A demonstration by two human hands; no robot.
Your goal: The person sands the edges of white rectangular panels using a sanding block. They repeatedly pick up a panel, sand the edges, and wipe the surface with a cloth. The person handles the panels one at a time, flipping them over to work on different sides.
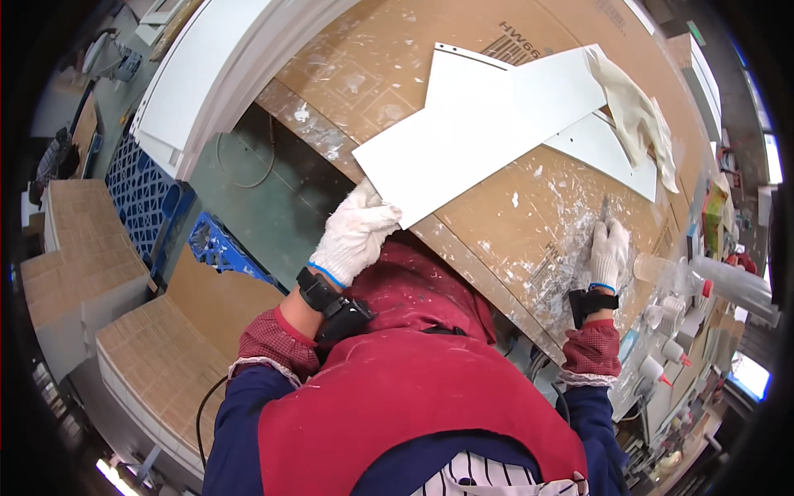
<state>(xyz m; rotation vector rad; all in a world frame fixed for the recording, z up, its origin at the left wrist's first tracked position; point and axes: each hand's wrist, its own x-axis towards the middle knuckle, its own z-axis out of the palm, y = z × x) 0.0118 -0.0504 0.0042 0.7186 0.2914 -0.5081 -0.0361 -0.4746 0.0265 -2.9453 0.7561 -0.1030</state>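
My left hand [354, 231], in a white knit glove with a blue cuff edge, grips the near corner of a long white panel [484, 136]. That panel lies slantwise across a second white panel [608, 157], which has small holes along its edges; its middle is hidden. My right hand [609, 252], also gloved, is closed around a small tool with a thin grey blade [605, 207]; its handle is hidden in the fingers. The blade is over cardboard [488, 211] spattered with white flakes. A crumpled cream cloth [628, 107] hangs over the panels' far right ends.
Clear plastic bottles [728, 285] and white bottles with red tips [653, 370] stand at the right. Large white panels [203, 70] rise at the left, near a blue plastic pallet [141, 198]. Stacked boards with brown tops [165, 364] stand at the lower left.
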